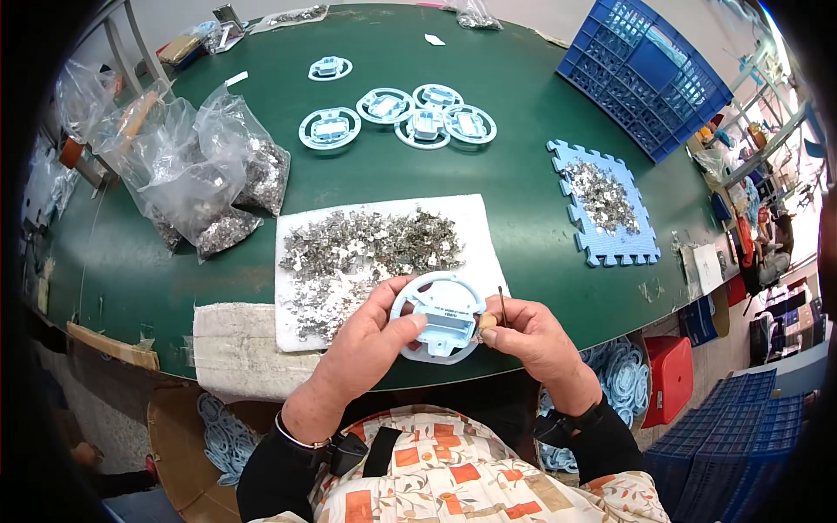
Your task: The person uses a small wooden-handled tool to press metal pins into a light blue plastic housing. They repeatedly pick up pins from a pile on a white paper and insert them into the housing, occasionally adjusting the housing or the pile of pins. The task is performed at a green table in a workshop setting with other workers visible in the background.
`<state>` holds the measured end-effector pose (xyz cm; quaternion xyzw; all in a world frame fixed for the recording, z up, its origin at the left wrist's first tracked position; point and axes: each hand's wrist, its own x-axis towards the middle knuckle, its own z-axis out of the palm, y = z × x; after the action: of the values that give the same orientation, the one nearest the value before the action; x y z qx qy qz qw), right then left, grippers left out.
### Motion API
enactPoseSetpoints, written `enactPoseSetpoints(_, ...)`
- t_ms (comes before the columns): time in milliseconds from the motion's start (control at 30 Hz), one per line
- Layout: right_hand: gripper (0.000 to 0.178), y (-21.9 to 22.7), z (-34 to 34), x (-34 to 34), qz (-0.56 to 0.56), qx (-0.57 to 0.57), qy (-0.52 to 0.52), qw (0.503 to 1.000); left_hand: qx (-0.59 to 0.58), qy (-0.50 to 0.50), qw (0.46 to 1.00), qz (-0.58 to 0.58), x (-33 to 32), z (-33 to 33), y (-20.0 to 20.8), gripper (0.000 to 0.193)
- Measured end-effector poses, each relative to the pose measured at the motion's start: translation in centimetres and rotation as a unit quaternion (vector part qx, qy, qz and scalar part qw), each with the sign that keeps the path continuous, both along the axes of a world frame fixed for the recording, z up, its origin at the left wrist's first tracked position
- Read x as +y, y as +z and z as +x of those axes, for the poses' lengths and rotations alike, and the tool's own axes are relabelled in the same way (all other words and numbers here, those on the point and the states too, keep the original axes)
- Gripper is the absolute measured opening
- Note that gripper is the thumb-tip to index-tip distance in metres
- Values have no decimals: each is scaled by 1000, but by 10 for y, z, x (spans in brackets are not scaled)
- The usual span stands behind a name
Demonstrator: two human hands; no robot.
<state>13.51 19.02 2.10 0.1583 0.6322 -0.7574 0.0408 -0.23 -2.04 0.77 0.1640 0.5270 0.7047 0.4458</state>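
Note:
My left hand [370, 336] grips the left rim of a light blue plastic steering-wheel-shaped part [446, 328], thumb across its face. The part has a recessed rectangular compartment at its centre. At its right side my right hand [527, 336] is closed, thumb and finger pinching something small against the rim; a thin dark rod [502, 307] stands up between the fingers. What the pinch holds is too small to make out. Behind my left hand, a heap of small metal pieces [375, 244] lies on a white foam sheet [475, 228]. Several similar blue wheel parts [330, 129] lie farther back.
Clear bags of metal pieces [248, 170] stand at left. At right are a blue foam mat [641, 244] bearing more pieces and a tilted blue crate [641, 74]. A cardboard box [174, 436] below the table's front edge holds blue parts; a red stool [670, 379] is at right.

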Motion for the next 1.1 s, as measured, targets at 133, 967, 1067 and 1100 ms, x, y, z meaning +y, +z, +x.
enactPoseSetpoints(133, 10, 3, -1, -2, -38, 1, -22, 999, -1, 30, 998, 59, 4, 7, 7, 61)
enactPoseSetpoints(967, 13, 23, -17, -11, 513, 225, 86, 824, 110, -140, 975, -132, 6, -5, 11, 62)
enactPoseSetpoints(1067, 13, 29, -21, -17, 568, 230, 100, 784, 127, -148, 971, -140, 6, -6, 5, 61)
enactPoseSetpoints(1100, 13, 31, -22, -20, 589, 227, 108, 768, 135, -156, 969, -139, 7, -7, 2, 62)
